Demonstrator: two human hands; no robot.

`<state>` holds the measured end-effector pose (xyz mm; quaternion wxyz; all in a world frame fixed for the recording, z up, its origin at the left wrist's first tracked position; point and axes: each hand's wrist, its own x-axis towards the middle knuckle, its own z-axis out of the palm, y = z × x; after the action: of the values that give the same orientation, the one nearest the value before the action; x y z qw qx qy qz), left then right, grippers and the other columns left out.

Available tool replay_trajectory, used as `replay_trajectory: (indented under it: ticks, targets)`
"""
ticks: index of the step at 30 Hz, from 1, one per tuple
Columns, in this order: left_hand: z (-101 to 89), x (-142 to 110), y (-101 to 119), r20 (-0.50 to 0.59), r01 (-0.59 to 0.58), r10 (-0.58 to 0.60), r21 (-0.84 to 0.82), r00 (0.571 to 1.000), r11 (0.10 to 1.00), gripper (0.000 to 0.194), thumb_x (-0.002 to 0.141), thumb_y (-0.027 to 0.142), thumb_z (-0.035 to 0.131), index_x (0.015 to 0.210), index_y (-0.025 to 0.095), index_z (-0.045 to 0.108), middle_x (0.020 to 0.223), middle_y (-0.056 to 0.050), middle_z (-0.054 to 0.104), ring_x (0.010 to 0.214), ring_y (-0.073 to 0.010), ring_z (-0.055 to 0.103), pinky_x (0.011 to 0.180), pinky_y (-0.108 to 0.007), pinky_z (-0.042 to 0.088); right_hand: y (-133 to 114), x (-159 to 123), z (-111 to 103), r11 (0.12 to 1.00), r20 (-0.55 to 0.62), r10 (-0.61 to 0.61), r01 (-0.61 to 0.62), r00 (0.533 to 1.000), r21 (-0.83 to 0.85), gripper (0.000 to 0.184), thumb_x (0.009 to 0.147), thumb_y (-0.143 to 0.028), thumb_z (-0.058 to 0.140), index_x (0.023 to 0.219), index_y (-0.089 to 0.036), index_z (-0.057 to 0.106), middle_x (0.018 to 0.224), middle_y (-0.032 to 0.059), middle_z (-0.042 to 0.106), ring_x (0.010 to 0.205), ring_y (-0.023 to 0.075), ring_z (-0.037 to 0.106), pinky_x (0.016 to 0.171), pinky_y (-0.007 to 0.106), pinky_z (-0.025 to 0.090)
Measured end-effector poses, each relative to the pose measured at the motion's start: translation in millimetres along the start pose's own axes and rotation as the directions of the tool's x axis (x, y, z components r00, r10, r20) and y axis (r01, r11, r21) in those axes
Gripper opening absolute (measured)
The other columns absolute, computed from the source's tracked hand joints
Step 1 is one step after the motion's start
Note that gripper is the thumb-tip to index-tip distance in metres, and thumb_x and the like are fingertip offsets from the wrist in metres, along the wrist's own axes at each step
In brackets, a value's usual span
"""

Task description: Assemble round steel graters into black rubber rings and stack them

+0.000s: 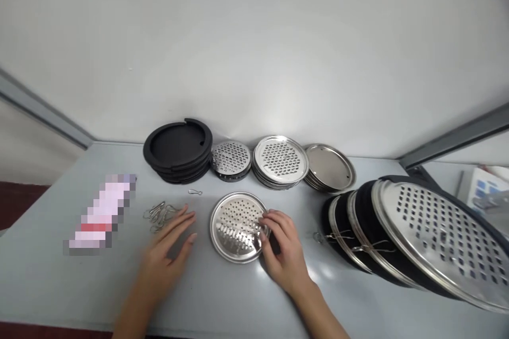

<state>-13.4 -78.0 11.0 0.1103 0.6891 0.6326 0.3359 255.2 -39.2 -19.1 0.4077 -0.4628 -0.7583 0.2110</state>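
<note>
A round perforated steel disc [234,228] lies flat on the grey table [51,254], with a grater-like pattern of raised holes. My right hand [283,249] is at its right side, fingers curled over the rim. My left hand [165,259] rests palm down to the left of the disc, fingers spread and holding nothing. Just beyond its fingertips lies a small heap of bent wire clips [159,216]. A single wire clip [194,192] lies further back.
Along the white wall stand a stack of black rubber rings [177,144], small perforated discs [230,158], larger perforated steel discs [280,159] and plain steel discs [329,167]. Large steel-and-black discs [433,233], some wired together, lean at right. A blurred pink packet [101,214] lies at left.
</note>
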Motion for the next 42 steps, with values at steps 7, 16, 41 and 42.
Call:
replay_trajectory:
  ticks: [7,16,41,42]
  targets:
    - [16.4,-2,23,-0.106,0.061,-0.069,-0.076,0.992,0.995,0.027,0.091,0.027,0.057,0.117,0.024,0.065,0.125,-0.005,0.065,0.116,-0.0243,0.061,0.099,-0.041,0.052,-1,-4,-2,1.000,-0.052,0.017,-0.016,0.999,0.016,0.029,0.087,-0.013,0.054,0.114,-0.022,0.058,0.112,0.0101,0.062,0.114,0.0268,0.053,0.095,0.050,0.048]
    - [10.4,-34,12,-0.128,0.226,-0.244,-0.141,0.961,0.964,0.027,0.093,0.030,0.054,0.118,0.026,0.065,0.119,-0.003,0.068,0.113,-0.0225,0.063,0.097,-0.038,0.053,1,-6,-2,0.999,-0.066,0.033,-0.034,0.997,-0.003,0.025,0.088,-0.016,0.054,0.112,-0.022,0.060,0.110,0.0098,0.063,0.111,0.0262,0.054,0.095,0.048,0.047]
    - [44.8,-30,20,-0.045,-0.104,0.098,-0.160,0.994,0.982,0.037,0.090,0.028,0.055,0.126,0.021,0.055,0.132,-0.010,0.054,0.124,-0.0235,0.051,0.107,-0.040,0.043,13,8,4,0.986,-0.097,-0.056,0.039,0.994,-0.165,0.021,0.088,-0.025,0.053,0.103,-0.018,0.065,0.108,0.0113,0.065,0.105,0.0261,0.056,0.096,0.044,0.045]
    - [43.9,-31,19,-0.046,-0.116,0.110,-0.157,0.993,0.981,0.036,0.091,0.029,0.055,0.126,0.021,0.055,0.131,-0.010,0.054,0.124,-0.0236,0.051,0.108,-0.041,0.042,13,7,3,0.984,-0.101,-0.057,0.038,0.993,-0.177,0.021,0.087,-0.025,0.053,0.102,-0.017,0.066,0.107,0.0112,0.065,0.104,0.0259,0.057,0.095,0.043,0.045]
